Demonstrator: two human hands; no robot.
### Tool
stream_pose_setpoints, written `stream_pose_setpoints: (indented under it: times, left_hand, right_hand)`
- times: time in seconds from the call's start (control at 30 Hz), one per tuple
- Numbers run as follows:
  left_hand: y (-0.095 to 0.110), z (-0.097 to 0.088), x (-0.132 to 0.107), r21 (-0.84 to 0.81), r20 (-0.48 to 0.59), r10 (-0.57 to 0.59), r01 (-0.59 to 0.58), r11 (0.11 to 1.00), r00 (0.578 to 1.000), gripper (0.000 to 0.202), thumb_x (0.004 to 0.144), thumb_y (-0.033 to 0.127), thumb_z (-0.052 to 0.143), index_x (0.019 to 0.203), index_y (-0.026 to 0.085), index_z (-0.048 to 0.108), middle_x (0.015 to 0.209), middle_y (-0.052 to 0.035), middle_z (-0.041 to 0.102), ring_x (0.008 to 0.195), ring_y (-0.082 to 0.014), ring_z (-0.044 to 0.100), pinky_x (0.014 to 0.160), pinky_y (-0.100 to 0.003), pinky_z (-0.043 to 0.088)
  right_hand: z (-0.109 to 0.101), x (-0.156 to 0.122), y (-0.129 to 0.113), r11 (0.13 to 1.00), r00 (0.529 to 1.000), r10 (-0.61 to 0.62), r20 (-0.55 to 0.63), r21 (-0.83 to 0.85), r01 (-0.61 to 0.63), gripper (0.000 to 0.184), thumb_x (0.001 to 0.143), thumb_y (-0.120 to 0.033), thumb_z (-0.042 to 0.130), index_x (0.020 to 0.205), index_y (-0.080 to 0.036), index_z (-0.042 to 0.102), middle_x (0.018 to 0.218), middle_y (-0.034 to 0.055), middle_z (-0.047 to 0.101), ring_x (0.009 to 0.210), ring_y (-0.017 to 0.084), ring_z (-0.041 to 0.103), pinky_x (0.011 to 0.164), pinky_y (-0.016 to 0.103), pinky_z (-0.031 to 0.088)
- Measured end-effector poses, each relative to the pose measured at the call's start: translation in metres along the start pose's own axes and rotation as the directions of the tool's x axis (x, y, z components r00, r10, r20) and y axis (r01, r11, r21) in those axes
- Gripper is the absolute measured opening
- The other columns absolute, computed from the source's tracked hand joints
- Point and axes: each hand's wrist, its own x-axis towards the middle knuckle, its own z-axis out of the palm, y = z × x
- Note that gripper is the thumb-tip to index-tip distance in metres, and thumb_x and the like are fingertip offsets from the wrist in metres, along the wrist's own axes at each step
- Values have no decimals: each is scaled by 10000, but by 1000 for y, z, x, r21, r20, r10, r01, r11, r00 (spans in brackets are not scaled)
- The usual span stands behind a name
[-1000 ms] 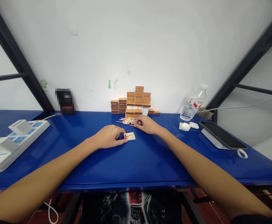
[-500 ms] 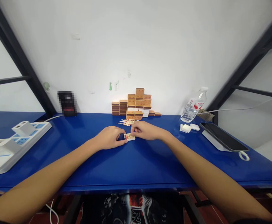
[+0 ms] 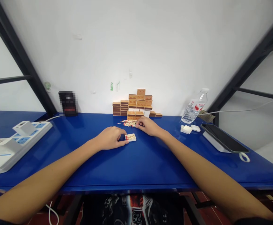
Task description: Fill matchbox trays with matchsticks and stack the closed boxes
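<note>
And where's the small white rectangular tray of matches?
In the head view, the tray sits centrally on the blue tabletop, against the bare left hand, in front of the red-tipped wooden matchstick pile.

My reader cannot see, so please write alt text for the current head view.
A person's left hand holds one end of a small white tray of matches on a blue table, while the right hand is at a loose match pile. Stacked matchboxes stand behind; a bottle and phone are to the right.
</note>
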Motion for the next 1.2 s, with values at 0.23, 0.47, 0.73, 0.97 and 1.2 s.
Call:
stream_pose_setpoints:
  times: [0.23,0.47,0.73,0.97,1.2]
  left_hand:
    - [0,1,0,-9,4,-4,4,1000,1000,325,960,476,635,1090,201,748,715,-4,671,628,-164,583,579,-287,330]
    - [-5,0,1,-8,-7,-7,7,1000,1000,346,958,496,631,1092,201,751,722,-12,677,643,-167,595,584,-286,329]
    - [-11,3,1,-12,-34,12,-13,1000,999,332,947,470,641,1111,205,755,704,-3,678,622,-163,602,581,-280,347]
    - [-7,3,1,-20,-32,36,-37,999,999,343,958,477,622,1112,202,756,701,-5,673,624,-164,604,586,-286,356]
    - [-8,4,1,-10,-30,35,-36,999,999,328,959,477,625,1077,197,747,716,-10,678,627,-166,599,582,-287,338]
  right_hand:
    - [-9,-4,-2,996,989,52,137,-73,-42,159,1017,-247,552,917,-154,633,1025,127,653,877,211,595,784,297,434]
    - [-46,-10,-14,991,939,-10,345,129,-37,275,1022,-388,512,877,-177,612,826,50,621,731,180,515,660,291,396]
    - [-31,-13,-43,976,919,-122,374,215,42,254,1015,-376,547,899,-169,637,830,40,642,727,168,517,660,282,384]
    - [-19,-19,-65,987,947,-143,288,110,115,114,961,-146,571,901,-172,663,995,89,677,851,190,585,767,291,436]
    - [-24,-17,-68,993,970,-92,225,90,73,175,972,-291,653,846,-175,685,822,41,678,730,158,563,648,272,365]
